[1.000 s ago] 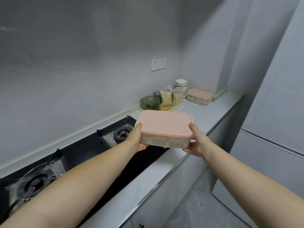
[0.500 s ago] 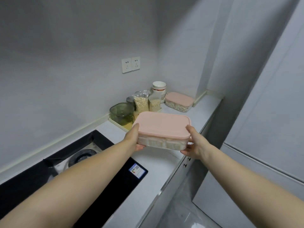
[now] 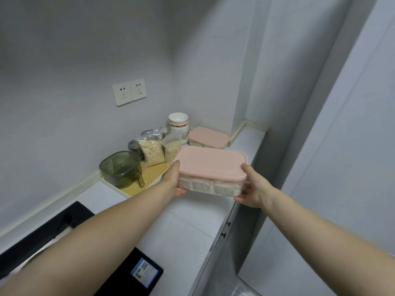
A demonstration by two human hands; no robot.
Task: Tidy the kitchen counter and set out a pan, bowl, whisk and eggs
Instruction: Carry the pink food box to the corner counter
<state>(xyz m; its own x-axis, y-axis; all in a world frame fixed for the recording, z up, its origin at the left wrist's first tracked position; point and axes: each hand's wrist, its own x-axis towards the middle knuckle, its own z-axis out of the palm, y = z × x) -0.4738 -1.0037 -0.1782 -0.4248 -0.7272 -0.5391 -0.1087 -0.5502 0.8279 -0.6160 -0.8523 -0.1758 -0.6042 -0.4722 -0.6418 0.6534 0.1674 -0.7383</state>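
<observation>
- A black cooktop (image 3: pixel 53 238) is lying well to the left of the left fingers, partly hidden under the left forearm
- A green clear jug (image 3: pixel 119 167) is standing on a cream tray (image 3: pixel 149 180) just left of the left thumb, with two bags of oats (image 3: pixel 152 151) standing behind it
- The left hand (image 3: pixel 174 181) is gripping the pink-lidded box (image 3: pixel 211 165) at its left end, thumb lying along the lid's edge, fingers curling underneath
- The pink-lidded box is hanging level between both sets of fingers, above the white counter (image 3: pixel 188 227); pale contents are showing through its clear wall
- Stacked bowls (image 3: pixel 178 122) and a second pink-lidded box (image 3: pixel 208 137) are sitting beyond the fingertips, near the wall corner
- The right hand (image 3: pixel 254 188) is gripping the box's right end, thumb pressing on the lid's corner, fingers wrapping under the base
</observation>
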